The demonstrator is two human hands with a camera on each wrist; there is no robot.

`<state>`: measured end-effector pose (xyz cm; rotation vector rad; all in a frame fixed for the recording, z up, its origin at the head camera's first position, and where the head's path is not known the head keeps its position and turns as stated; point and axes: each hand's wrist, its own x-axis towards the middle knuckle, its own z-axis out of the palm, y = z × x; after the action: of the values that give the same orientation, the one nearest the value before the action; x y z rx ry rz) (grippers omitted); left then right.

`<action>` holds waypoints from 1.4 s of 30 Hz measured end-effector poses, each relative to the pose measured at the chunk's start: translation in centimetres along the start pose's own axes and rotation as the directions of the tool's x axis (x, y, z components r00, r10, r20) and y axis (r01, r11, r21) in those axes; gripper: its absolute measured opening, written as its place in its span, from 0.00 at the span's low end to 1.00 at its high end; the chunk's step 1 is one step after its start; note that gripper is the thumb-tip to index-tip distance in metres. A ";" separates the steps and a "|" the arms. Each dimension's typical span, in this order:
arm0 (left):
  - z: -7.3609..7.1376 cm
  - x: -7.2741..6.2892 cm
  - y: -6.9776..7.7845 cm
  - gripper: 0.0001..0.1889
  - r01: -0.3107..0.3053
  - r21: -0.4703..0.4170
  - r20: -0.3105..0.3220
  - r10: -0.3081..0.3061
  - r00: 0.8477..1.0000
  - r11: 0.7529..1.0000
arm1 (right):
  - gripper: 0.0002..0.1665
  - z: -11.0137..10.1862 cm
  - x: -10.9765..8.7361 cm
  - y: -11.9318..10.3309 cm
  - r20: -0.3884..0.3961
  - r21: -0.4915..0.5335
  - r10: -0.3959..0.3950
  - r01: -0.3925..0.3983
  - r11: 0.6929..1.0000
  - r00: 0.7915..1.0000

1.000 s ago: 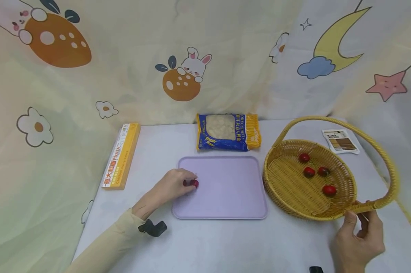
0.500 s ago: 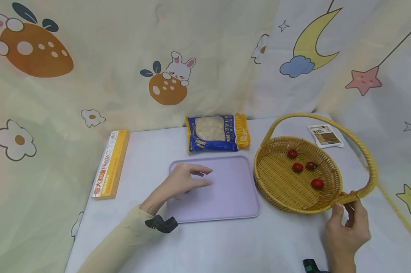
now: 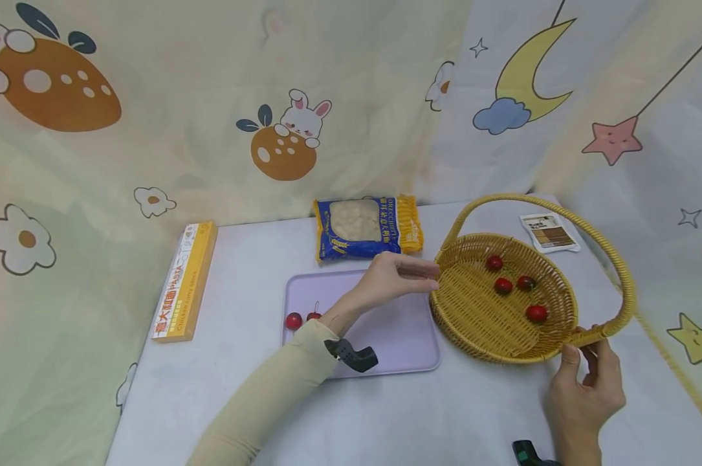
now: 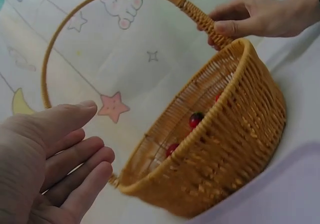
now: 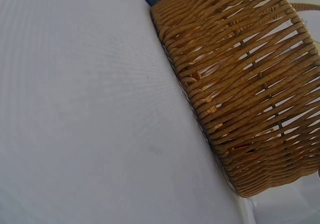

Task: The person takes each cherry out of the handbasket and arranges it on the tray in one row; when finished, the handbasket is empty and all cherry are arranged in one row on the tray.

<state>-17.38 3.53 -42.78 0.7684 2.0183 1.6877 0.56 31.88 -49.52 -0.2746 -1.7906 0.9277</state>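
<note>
The yellow wicker basket stands on the right with several red cherries inside. My right hand pinches the base of its arched handle; the left wrist view shows that hold from across the basket. My left hand hovers over the lilac tray's right part, beside the basket's left rim, its fingers extended with nothing between them. Whether the fingertips touch the rim I cannot tell. On the tray, at its left end, lie a cherry and a stemmed cherry, partly behind my left forearm.
Behind the tray lies a blue and yellow pasta bag. A yellow and white pasta box is at the table's left. A small white and brown packet lies behind the basket. A printed cloth hangs along the back.
My left hand has released a cherry at the tray's left and moved right to the basket's rim. The right hand keeps its hold on the handle. The head view has shifted slightly.
</note>
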 end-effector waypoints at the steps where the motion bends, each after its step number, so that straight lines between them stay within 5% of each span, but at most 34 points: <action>1: 0.5 0.6 0.0 0.20 -0.002 -0.009 0.005 0.002 1.000 1.000 | 0.22 0.0 0.0 0.1 -0.002 -0.004 0.002 -0.002 1.000 1.000; 14: 6.4 6.7 0.3 0.16 0.039 -0.056 0.013 -0.039 0.999 0.998 | 0.22 -0.3 -0.2 -0.2 -0.007 -0.041 0.027 -0.027 0.999 1.000; 22: 9.7 8.8 0.9 0.15 0.115 -0.100 0.046 -0.111 0.993 0.988 | 0.22 -0.5 -0.5 0.7 -0.011 -0.045 0.041 -0.041 0.998 0.999; 28: 10.9 10.4 0.9 0.15 0.178 -0.109 0.019 -0.177 0.984 0.978 | 0.22 -0.3 -0.2 0.3 0.003 -0.022 0.016 -0.016 1.000 1.000; 37: 12.0 12.3 -0.7 0.13 0.214 -0.162 -0.107 -0.232 0.967 0.963 | 0.23 -0.2 0.0 -0.3 0.026 -0.061 0.009 -0.007 0.998 1.000; 42: 12.5 12.5 -1.2 0.13 0.190 -0.054 -0.133 -0.196 0.972 0.980 | 0.23 -0.1 0.1 -0.2 0.020 -0.042 -0.006 0.007 0.999 1.000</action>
<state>-19.50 20.85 -45.79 0.4358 2.0673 1.7034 0.67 31.80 -49.28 -0.2868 -1.8297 0.8922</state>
